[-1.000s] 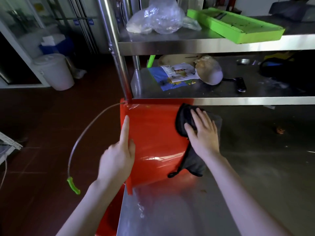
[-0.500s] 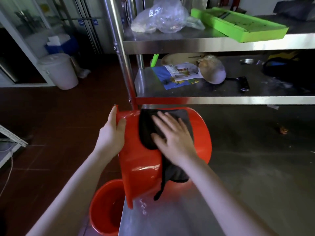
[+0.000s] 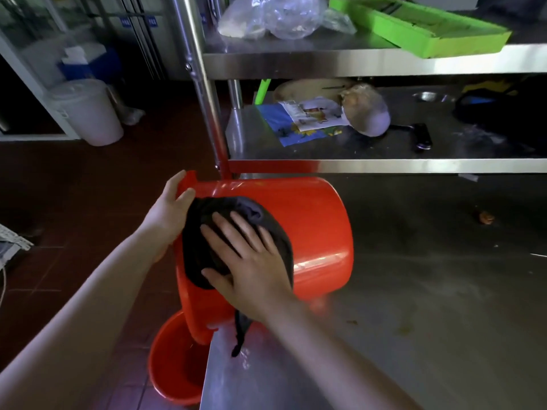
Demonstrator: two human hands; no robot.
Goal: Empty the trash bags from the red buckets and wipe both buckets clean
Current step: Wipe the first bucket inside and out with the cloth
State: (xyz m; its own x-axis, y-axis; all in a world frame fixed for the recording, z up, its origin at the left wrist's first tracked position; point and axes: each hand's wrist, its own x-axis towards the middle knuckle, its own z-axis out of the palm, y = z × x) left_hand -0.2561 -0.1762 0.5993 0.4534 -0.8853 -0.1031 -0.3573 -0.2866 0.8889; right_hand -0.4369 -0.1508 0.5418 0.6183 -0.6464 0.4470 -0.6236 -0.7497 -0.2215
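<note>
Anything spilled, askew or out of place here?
The red bucket lies sideways, rim overhanging the steel table edge, held by the left hand. A few water droplets lie under the dangling end of the dark cloth, and a brownish scrap sits farther right.

- A green tray (image 3: 420,28) lies on the top steel shelf (image 3: 325,65), one corner over the front edge.
- A crumpled clear plastic bag (image 3: 275,16) sits just left of the tray.
- A printed leaflet (image 3: 299,121) lies on the lower shelf, touching a pale rounded object (image 3: 368,115).
- A white lidded bin (image 3: 88,113) stands on the dark tiled floor (image 3: 88,187).
- A small orange scrap (image 3: 485,217) lies on the steel table (image 3: 429,291).
</note>
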